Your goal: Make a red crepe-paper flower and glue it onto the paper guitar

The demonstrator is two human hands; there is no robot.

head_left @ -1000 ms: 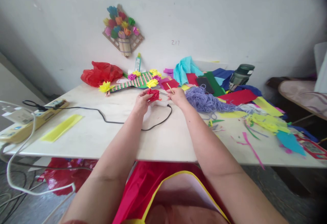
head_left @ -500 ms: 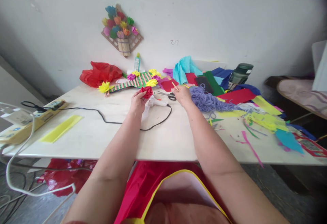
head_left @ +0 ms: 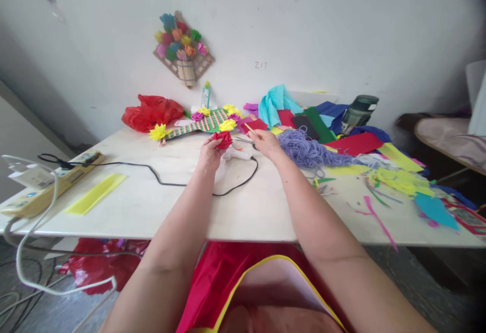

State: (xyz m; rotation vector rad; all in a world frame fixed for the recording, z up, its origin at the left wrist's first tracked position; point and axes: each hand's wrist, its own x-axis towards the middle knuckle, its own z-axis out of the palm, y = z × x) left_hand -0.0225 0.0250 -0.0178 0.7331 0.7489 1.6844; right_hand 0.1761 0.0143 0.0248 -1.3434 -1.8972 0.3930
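The left hand (head_left: 210,152) has its fingers closed on a red paper flower (head_left: 223,139), above the table (head_left: 250,216). The right hand (head_left: 266,142) pinches a thin stick (head_left: 249,128), apart from the flower. Just beside the flower is a white glue gun (head_left: 239,154), whose black cord (head_left: 170,184) passes under the left forearm. Purple yarn (head_left: 309,150) crowds the right hand's outer side; beyond the flower lies a green decorated piece (head_left: 207,124).
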